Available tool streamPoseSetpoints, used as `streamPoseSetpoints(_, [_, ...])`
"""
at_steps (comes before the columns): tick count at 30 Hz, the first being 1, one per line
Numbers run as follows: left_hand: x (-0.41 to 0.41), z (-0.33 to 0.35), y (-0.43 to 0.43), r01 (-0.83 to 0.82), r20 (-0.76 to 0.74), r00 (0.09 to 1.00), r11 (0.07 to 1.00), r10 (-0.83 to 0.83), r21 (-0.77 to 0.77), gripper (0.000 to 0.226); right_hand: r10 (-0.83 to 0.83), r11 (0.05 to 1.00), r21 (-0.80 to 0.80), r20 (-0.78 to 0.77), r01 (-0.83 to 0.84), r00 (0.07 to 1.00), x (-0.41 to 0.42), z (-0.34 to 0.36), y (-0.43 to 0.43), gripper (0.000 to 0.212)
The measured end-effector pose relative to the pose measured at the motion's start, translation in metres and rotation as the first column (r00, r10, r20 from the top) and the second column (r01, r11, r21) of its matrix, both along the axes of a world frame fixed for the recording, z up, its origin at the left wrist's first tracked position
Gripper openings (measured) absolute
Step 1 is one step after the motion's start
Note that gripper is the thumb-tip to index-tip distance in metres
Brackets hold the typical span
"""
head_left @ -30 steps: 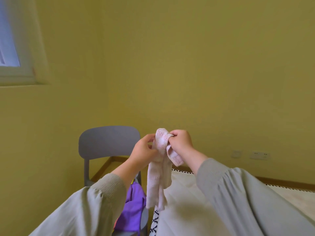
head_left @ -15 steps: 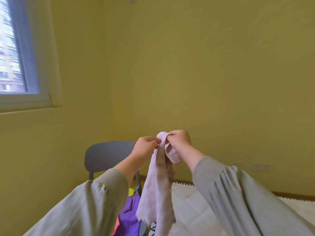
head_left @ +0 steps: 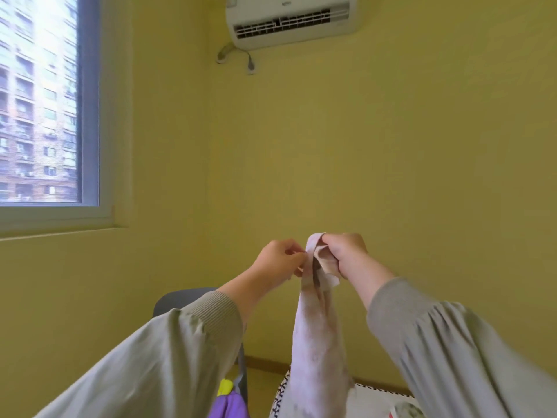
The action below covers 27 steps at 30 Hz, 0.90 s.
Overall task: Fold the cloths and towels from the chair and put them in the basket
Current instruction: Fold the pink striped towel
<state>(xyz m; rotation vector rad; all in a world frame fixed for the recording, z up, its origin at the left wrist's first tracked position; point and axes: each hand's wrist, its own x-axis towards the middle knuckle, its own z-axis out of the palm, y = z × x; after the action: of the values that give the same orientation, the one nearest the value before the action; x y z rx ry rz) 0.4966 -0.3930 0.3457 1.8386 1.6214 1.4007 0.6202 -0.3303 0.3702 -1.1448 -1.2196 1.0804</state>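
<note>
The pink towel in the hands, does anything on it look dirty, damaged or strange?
Slightly. The pink towel, held at its top by the left hand and the right hand, shows brownish patches near the top and down its hanging length. Stains, dampness or shadow: I cannot tell. No tear shows.

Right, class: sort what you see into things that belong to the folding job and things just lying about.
Job: pink cloth, held up by left hand and right hand; grey chair; purple cloth at the chair.
Just there: window; air conditioner.
</note>
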Motion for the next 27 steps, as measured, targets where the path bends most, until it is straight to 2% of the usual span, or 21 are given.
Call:
streamPoseSetpoints(2, [-0.001, 0.01, -0.006, 0.007, -0.042, 0.999, 1.0, -0.006, 0.016, 0.023, -0.019, 1.0, 0.003, -0.037, 0.019, 0.999, 0.004, 0.006, -0.001, 0.005])
streamPoseSetpoints(4, [-0.005, 0.019, -0.011, 0.009, -0.15, 0.989, 0.998, 0.0, 0.057, 0.037, 0.003, 1.0, 0.0, -0.064, -0.003, 0.998, 0.007, 0.009, -0.002, 0.016])
streamPoseSetpoints(7, [-0.004, 0.025, -0.016, 0.059, -0.269, 0.963, 0.993, -0.03, 0.101, 0.039, 0.016, 1.0, -0.007, -0.078, -0.017, 0.997, 0.012, 0.011, -0.005, 0.016])
streamPoseSetpoints(11, [0.008, 0.023, -0.018, 0.135, -0.336, 0.939, 0.976, -0.072, 0.169, 0.044, 0.06, 0.998, -0.006, -0.123, -0.061, 0.991, 0.015, 0.011, -0.007, 0.014])
streamPoseSetpoints(13, [0.013, 0.019, -0.016, 0.138, -0.344, 0.937, 0.97, -0.063, 0.2, 0.037, 0.091, 0.996, -0.015, -0.122, -0.093, 0.988, 0.013, 0.008, -0.009, 0.018])
streamPoseSetpoints(17, [0.013, 0.017, -0.006, 0.059, -0.402, 0.914, 0.964, 0.052, 0.26, 0.01, 0.169, 0.983, -0.048, -0.107, -0.175, 0.98, 0.01, -0.004, -0.009, 0.022])
streamPoseSetpoints(18, [0.012, 0.018, -0.001, 0.037, -0.411, 0.908, 0.963, 0.079, 0.267, 0.009, 0.202, 0.976, -0.063, -0.103, -0.209, 0.974, 0.011, -0.008, -0.008, 0.021])
streamPoseSetpoints(23, [0.003, 0.011, 0.03, -0.12, -0.443, 0.872, 0.968, 0.209, 0.22, 0.03, 0.267, 0.95, -0.12, -0.174, -0.29, 0.948, 0.019, -0.031, 0.009, 0.019])
streamPoseSetpoints(27, [-0.009, -0.008, 0.057, -0.213, -0.328, 0.91, 0.965, 0.253, 0.154, 0.037, 0.329, 0.938, -0.123, 0.019, -0.324, 0.944, 0.026, -0.05, 0.029, 0.02])
